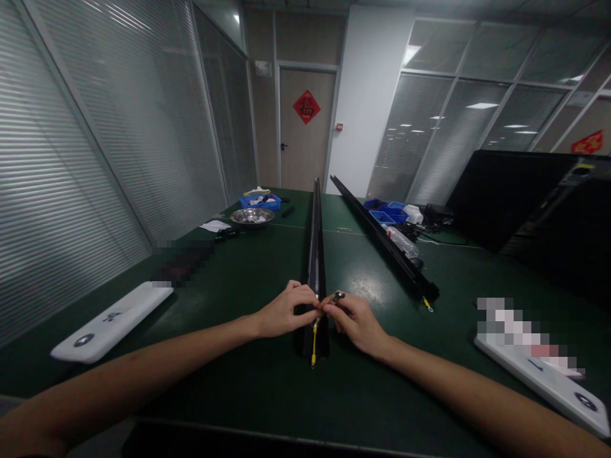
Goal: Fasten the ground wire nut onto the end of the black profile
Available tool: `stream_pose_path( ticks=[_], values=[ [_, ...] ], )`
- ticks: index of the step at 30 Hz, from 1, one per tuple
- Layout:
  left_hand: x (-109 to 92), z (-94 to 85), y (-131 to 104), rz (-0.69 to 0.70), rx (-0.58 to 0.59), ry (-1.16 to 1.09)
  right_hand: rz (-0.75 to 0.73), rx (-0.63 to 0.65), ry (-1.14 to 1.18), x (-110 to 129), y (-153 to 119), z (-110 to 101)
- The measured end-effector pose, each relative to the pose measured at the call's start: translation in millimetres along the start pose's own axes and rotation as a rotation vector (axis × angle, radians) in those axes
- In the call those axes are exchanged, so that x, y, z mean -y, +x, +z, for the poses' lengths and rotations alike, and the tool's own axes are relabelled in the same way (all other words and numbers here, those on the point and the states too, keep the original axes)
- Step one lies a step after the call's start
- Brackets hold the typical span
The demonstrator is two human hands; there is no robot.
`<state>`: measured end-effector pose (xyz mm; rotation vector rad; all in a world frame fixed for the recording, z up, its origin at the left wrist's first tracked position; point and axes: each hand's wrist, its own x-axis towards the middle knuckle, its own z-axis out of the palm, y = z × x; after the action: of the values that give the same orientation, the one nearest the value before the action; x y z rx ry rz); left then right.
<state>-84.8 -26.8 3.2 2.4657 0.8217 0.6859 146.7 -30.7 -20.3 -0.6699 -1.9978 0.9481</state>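
A long black channel-shaped rail (315, 248) runs away from me along the table. Over its near end the fingertips of my left hand (290, 310) and my right hand (357, 320) meet in a pinch. Whatever they pinch is too small and covered to name. Just below the fingers, a short yellow wire (314, 343) with a metal end lies along the rail's end. A small shiny piece (338, 296) shows at my right index finger; whether it is worn or held I cannot tell.
To the right lies a second black rail (382, 238) with a yellow ring-ended lead (427, 305). A metal bowl (252, 217) and blue bin (260, 202) stand far left. Blue trays (389, 213) and a plastic bottle (403, 242) are beyond the second rail. White cases (114, 321) flank me.
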Motion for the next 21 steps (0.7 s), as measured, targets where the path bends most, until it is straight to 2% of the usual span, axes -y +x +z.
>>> stream_pose_path(
  ticks=[21],
  values=[
    [1.4, -0.4, 0.3, 0.004, 0.004, 0.006, -0.017, 0.002, 0.012, 2.4, 1.1, -0.6]
  ],
)
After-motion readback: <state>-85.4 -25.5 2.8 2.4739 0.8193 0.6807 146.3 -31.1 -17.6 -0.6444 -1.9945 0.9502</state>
